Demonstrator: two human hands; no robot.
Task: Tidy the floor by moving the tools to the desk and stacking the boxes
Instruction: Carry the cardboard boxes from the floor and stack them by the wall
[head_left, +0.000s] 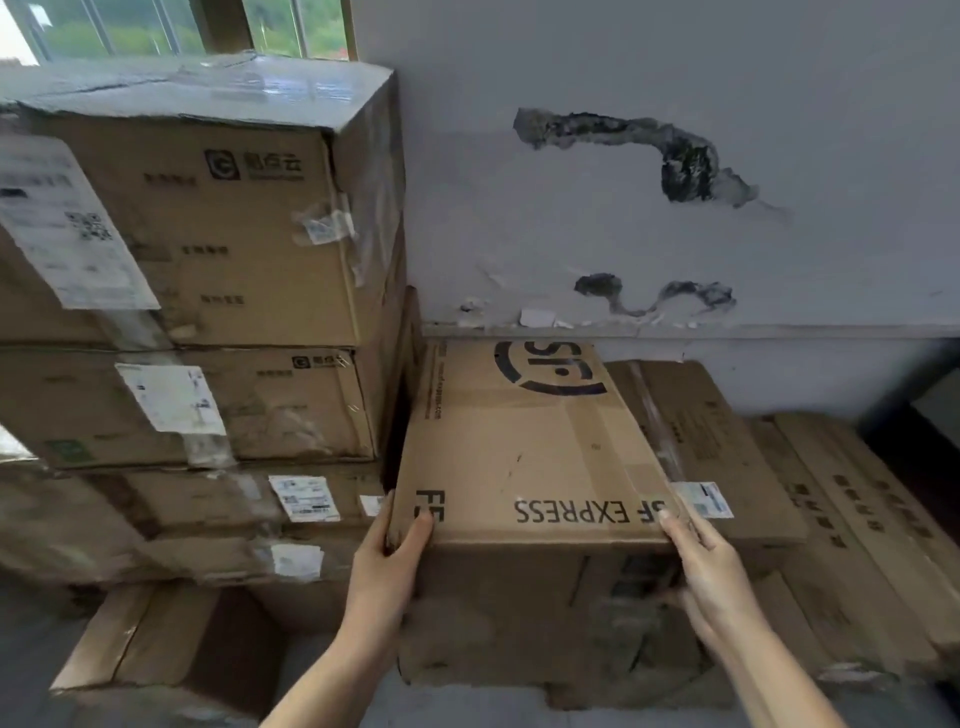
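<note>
Hands grip the SF Express box: left hand and right hand clamp its near corners, steadying it beside the stacked cartons.

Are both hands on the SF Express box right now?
Yes, the left hand grips the near left corner of the SF Express box and the right hand its near right corner.

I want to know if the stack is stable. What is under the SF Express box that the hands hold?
The SF Express box seems to rest on flatter cartons: one shows at its right edge. The part beneath it is covered, so its support cannot be seen. Left hand and right hand grip its near corners.
</note>
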